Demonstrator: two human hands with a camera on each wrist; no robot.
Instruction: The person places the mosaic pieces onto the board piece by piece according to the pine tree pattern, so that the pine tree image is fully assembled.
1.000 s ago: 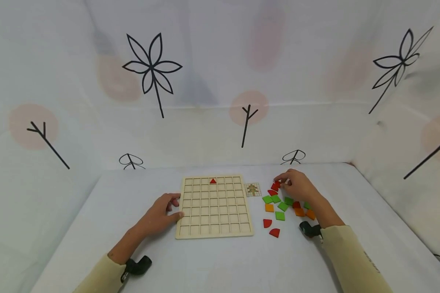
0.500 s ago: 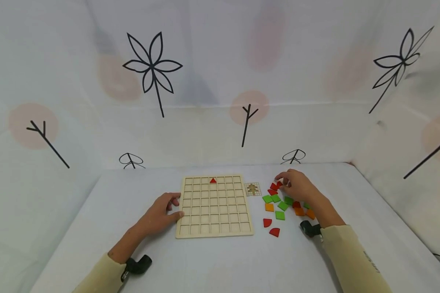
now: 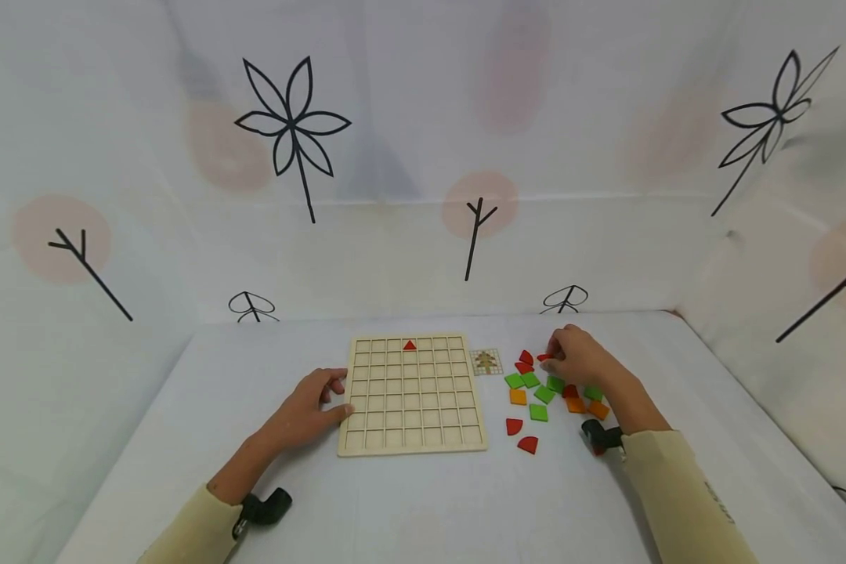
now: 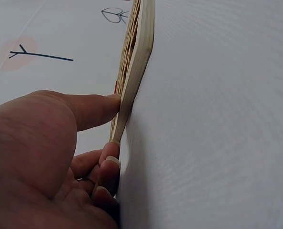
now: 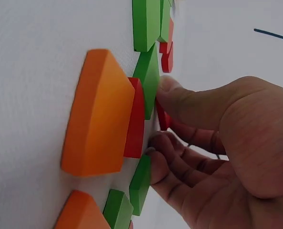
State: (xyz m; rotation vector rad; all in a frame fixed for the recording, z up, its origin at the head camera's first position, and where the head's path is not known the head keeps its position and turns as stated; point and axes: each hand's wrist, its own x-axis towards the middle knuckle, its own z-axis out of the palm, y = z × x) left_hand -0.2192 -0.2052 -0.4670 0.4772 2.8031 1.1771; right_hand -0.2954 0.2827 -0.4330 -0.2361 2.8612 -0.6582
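Note:
My left hand [image 3: 310,411] holds the left edge of a pale wooden grid board [image 3: 412,453], thumb on its rim and fingers at its side. In the left wrist view the thumb [image 4: 96,110] lies on that edge, with the other fingers curled below. One red triangle [image 3: 410,345] sits in the board's top row. At the far end of the loose pieces, my right hand [image 3: 581,360] pinches a red wooden piece [image 3: 544,358] between thumb and fingers. In the right wrist view this red piece [image 5: 162,114] is partly hidden by the thumb.
A small card with a tree picture [image 3: 487,362] lies against the board's right side. Further right are several green squares [image 3: 539,413], orange squares [image 3: 518,397] and red quarter-circles [image 3: 528,445]. White patterned cloth [image 3: 366,251] hangs behind the table.
My right hand has moved slightly right, drawing a red piece away from the other red ones, which now show more fully. The left hand has stayed on the board.

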